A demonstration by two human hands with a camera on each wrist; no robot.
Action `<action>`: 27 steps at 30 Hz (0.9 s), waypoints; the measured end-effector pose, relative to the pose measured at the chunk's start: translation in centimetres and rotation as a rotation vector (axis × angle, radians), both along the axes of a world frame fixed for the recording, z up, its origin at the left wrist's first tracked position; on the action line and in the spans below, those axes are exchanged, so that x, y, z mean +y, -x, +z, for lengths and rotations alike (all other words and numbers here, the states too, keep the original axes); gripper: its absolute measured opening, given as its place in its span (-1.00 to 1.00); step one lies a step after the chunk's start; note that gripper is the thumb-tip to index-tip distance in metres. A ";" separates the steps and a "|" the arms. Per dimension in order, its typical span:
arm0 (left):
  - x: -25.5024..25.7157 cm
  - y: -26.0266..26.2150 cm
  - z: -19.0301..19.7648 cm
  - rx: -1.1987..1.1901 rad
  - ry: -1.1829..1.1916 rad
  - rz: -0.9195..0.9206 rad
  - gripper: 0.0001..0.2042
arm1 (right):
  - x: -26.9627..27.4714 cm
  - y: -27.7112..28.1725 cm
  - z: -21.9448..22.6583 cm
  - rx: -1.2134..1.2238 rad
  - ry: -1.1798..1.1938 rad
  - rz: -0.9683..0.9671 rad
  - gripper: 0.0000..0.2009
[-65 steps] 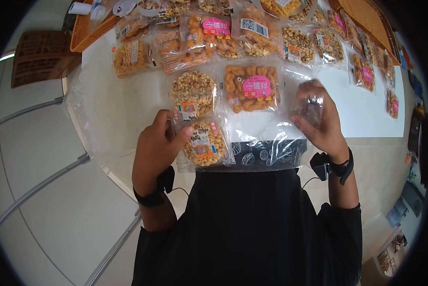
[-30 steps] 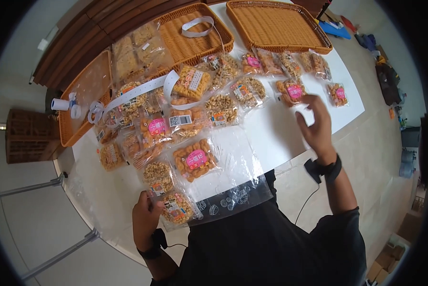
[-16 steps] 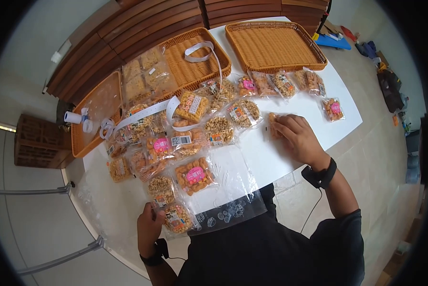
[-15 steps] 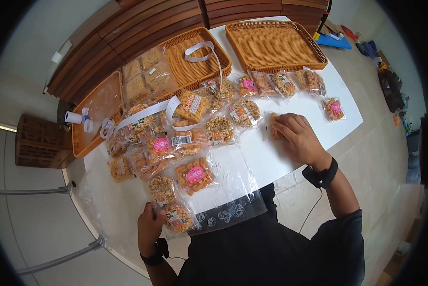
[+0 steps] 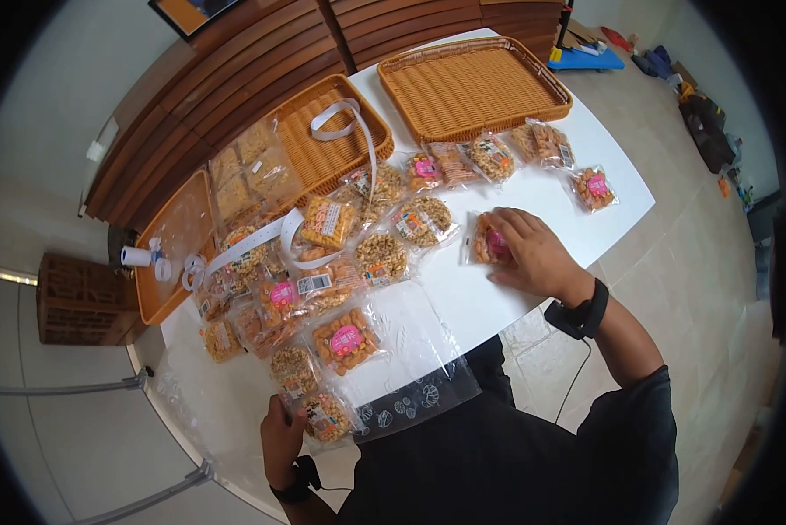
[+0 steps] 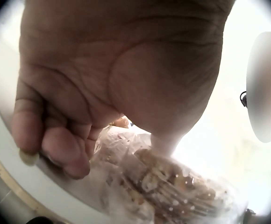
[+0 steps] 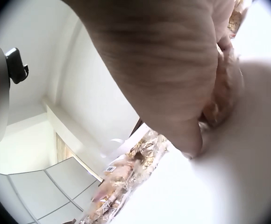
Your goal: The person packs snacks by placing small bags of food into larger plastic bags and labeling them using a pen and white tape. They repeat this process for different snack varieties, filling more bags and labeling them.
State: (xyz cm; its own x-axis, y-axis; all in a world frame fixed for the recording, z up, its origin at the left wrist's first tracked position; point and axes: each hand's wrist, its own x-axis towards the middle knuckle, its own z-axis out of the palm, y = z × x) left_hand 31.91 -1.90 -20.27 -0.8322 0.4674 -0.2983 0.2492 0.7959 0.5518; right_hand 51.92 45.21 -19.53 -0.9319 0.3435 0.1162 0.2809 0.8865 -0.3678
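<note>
Our right hand (image 5: 541,258) has left the clear bag (image 5: 429,395) and its fingers now curl round a pink-labelled packet (image 5: 485,241) on the desk (image 5: 550,192), perhaps the next to pack, while our left hand (image 5: 281,448) touches a round packet (image 5: 327,417), grip unclear.

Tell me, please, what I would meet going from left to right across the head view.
Brown box → left hand → round packet at its thumb → pink-labelled packet held by the right hand → lone packet → dark bundle.
</note>
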 end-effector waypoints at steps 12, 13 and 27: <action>0.4 0.3 0.5 -0.097 -0.035 0.030 -0.63 | 11.0 -1.5 3.6 0.197 0.186 -0.571 -0.28; 0.7 0.1 0.7 -0.060 -0.027 0.014 -0.64 | 13.5 -1.0 3.1 0.146 0.142 -0.616 -0.29; 0.5 0.5 1.2 -0.029 -0.038 -0.059 -0.63 | 18.6 4.6 -0.6 0.007 0.450 -0.668 -0.14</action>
